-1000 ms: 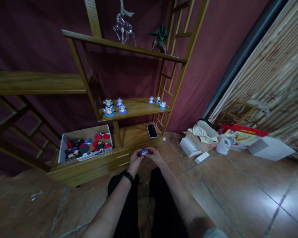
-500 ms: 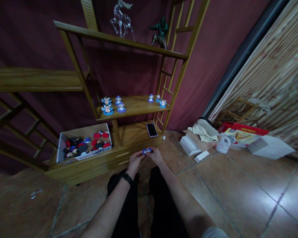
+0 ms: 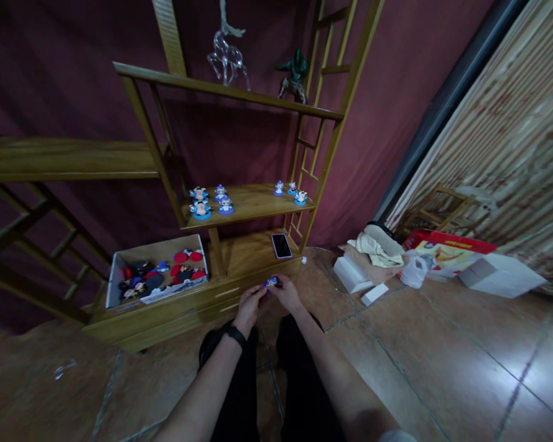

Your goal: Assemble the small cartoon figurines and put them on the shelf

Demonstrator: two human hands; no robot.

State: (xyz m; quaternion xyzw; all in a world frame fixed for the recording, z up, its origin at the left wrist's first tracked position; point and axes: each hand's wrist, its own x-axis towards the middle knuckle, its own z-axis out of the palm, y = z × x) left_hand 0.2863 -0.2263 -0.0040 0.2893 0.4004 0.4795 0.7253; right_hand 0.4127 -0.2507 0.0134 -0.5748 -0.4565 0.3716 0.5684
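Observation:
Both my hands meet in front of the low wooden shelf unit [image 3: 198, 304]. My left hand [image 3: 249, 305] and my right hand [image 3: 283, 293] are closed together on a small blue figurine [image 3: 271, 282], pinching it between the fingertips. A black band sits on my left wrist. On the middle shelf [image 3: 253, 205] stand several similar blue-based figurines [image 3: 209, 201], and three more figurines [image 3: 289, 191] stand to the right. An open cardboard box [image 3: 120, 264] on the unit's left holds several red, black and blue figurine parts.
A phone [image 3: 281, 245] lies on the bottom shelf. A glass deer [image 3: 227, 55] and a dark green statuette [image 3: 295, 73] stand on the top shelf. White boxes [image 3: 352, 273], cloth, a plastic bag and a red carton [image 3: 447, 252] lie on the tiled floor at right.
The hands stay together on the blue figurine, shifting slightly. The camera view tilted a little, moving the shelf down in the picture.

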